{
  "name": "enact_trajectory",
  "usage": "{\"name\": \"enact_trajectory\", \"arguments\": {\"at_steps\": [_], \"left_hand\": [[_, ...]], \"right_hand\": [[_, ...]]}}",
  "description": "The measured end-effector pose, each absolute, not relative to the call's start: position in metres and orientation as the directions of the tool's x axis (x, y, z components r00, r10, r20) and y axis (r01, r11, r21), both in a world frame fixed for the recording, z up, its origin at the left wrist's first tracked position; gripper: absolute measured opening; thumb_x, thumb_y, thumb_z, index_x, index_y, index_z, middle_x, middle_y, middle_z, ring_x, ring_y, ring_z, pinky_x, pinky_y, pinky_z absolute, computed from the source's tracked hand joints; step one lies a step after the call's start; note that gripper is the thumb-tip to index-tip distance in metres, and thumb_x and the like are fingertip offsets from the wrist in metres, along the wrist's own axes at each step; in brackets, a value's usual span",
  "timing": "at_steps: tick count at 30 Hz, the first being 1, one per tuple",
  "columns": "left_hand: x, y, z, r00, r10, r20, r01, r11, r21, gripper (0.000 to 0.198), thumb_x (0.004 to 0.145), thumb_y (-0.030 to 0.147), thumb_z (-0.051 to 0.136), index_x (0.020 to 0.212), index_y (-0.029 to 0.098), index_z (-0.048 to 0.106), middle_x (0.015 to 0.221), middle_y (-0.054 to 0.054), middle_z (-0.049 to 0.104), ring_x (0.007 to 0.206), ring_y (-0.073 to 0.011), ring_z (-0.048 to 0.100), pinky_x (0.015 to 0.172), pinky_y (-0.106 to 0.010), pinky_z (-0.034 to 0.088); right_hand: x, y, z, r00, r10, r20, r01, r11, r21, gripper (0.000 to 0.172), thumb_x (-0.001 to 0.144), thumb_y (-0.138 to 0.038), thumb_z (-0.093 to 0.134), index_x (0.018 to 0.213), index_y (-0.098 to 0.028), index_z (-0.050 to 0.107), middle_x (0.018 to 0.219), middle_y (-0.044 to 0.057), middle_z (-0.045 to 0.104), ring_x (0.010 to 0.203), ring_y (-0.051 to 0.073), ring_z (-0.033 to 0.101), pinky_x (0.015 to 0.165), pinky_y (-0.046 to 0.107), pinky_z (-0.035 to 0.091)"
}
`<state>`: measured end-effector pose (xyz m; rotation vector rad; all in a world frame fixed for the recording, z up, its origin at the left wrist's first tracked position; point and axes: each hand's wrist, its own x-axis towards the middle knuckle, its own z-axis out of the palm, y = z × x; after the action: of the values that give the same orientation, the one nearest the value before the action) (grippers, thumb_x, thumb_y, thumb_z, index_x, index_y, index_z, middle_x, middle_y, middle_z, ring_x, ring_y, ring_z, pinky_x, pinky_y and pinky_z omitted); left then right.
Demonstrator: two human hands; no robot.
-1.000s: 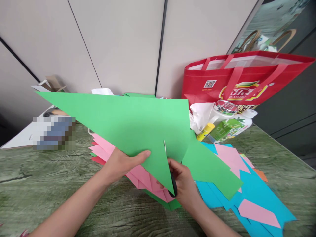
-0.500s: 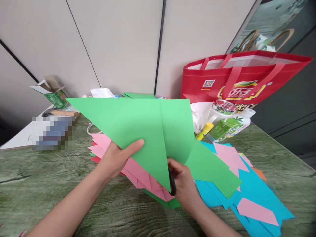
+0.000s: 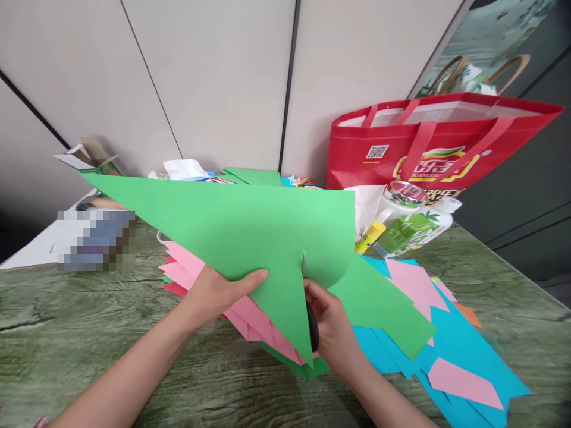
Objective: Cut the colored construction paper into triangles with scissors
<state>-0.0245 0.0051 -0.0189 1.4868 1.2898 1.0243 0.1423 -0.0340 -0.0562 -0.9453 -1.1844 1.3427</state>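
Note:
A large sheet of green paper (image 3: 214, 229) stands raised above the table, its left corner drawn out to a long point. My left hand (image 3: 223, 294) pinches its lower left edge, thumb in front and fingers hidden behind. My right hand (image 3: 332, 321) is closed on black-handled scissors (image 3: 313, 328) at the sheet's lower edge. A bit of blade shows above the fingers, at the top of a cut running up the paper. Right of the cut, the paper curls. Beneath the sheet lie folded pink papers (image 3: 250, 318) with red and green ones.
Blue paper (image 3: 464, 339) with pink scraps and a green piece (image 3: 383, 309) lies on the right. Behind stand a red bag (image 3: 379, 134), a yellow glue stick (image 3: 371, 236), a green carton (image 3: 404, 236) and a lidded jar (image 3: 404, 193). An opened box (image 3: 87, 156) sits back left.
The green sheet has shifted and tilted, its left tip reaching further left and its right edge lower. A scissor blade now shows through the paper. My hands have moved only slightly.

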Motion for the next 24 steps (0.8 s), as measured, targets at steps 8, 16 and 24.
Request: {"name": "enact_trajectory", "arguments": {"at_steps": [8,16,24], "left_hand": [[-0.0247,0.0046,-0.0180,0.123,0.992,0.009,0.300,-0.046,0.953,0.053,0.068,0.037,0.064,0.117,0.021,0.050,0.107,-0.006,0.065,0.110,-0.0250,0.051,0.093,-0.042,0.042],[-0.0246,0.0042,-0.0180,0.117,0.993,0.013,0.305,-0.049,0.951,0.051,0.067,0.038,0.063,0.115,0.021,0.051,0.107,-0.006,0.065,0.109,-0.0253,0.052,0.092,-0.042,0.043],[-0.0245,0.0041,-0.0186,0.119,0.993,0.002,0.295,-0.037,0.955,0.055,0.067,0.038,0.064,0.117,0.020,0.049,0.109,-0.007,0.064,0.111,-0.0256,0.050,0.093,-0.042,0.042]], "right_hand": [[0.1422,-0.0348,-0.0532,-0.120,0.990,0.074,-0.191,0.050,-0.980,0.029,0.062,-0.033,0.072,0.086,-0.022,0.061,0.081,0.005,0.070,0.087,0.024,0.063,0.077,0.035,0.051],[0.1411,-0.0343,-0.0557,-0.090,0.993,0.079,-0.181,0.061,-0.982,0.025,0.061,-0.033,0.073,0.081,-0.022,0.063,0.078,0.004,0.071,0.082,0.024,0.064,0.070,0.034,0.053],[0.1396,-0.0342,-0.0594,-0.051,0.997,0.055,-0.275,0.039,-0.961,0.018,0.060,-0.026,0.073,0.075,-0.021,0.064,0.075,0.002,0.071,0.076,0.022,0.065,0.062,0.028,0.053]]}}
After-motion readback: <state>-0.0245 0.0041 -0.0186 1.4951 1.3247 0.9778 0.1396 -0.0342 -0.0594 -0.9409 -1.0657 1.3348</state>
